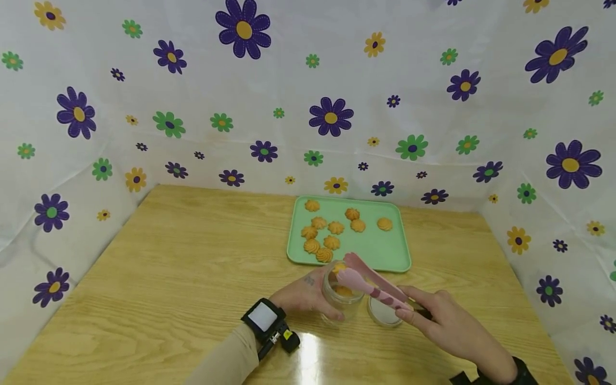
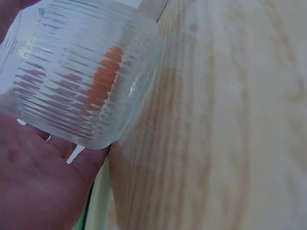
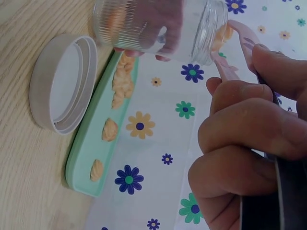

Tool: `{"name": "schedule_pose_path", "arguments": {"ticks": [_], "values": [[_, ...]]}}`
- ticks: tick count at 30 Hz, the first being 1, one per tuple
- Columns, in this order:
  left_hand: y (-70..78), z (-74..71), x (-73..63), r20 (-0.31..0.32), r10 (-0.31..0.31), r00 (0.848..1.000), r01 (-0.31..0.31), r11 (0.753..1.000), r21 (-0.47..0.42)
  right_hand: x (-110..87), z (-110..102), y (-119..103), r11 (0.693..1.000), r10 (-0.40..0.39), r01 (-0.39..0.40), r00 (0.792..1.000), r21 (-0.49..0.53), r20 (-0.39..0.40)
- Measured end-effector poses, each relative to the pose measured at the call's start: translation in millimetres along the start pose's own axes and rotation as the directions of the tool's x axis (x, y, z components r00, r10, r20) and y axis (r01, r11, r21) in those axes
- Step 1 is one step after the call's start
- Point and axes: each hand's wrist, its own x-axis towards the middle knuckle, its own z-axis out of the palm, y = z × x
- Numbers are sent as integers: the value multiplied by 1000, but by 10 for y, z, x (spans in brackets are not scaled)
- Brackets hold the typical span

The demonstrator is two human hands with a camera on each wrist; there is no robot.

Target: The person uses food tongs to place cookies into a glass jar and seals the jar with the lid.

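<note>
Roughly mid-work here, as I read it from my remote post. The jar (image 1: 353, 307) stands on or just over the desk (image 1: 207, 256), this side of the green tray (image 1: 377, 250), mouth uncovered; I can't tell whether its base sits flat. The left grip (image 1: 305, 295) is wrapped about its side, thumb nearest me. The right grip (image 1: 445, 323) pinches the pink tongs (image 1: 385, 298), whose tips hold one cookie (image 3: 220, 38) at the jar mouth. Through the ribbed wall I make out a cookie already inside. The lid (image 1: 384, 313) lies off on the desk, right of the jar.

Handling notes. Cookies: light, I'd guess, dry and brittle, with piped ridges that could chip under a hard squeeze. Best held across the thick middle, tong tips on opposite sides, just enough pressure to stop it slipping. Tongs look like plastic with some spring; I'd keep hold mid-arm, as now, for a gentle bite. Jar seems to be glass: stiff, moderately heavy, slick where smooth, though the ribs should help. Hold it round the body, fingers clear of the rim. Spare cookies (image 1: 336, 228) lie on the tray, several touching; edge ones look easier to take.
</note>
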Motion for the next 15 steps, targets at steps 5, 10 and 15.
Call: {"name": "schedule_pose_path", "arguments": {"ticks": [5, 10, 15], "values": [[-14, -13, 2, 5, -4, 1000, 4, 1000, 2, 8, 8, -9, 1000, 16, -16, 1000, -6, 6], [-17, -21, -11, -5, -19, 1000, 19, 999, 35, -12, 9, -39, 999, 30, -30, 1000, -28, -7], [-10, -24, -13, -10, -24, 1000, 25, 999, 41, -43, 26, -67, 998, 20, -22, 999, -66, -36]]}}
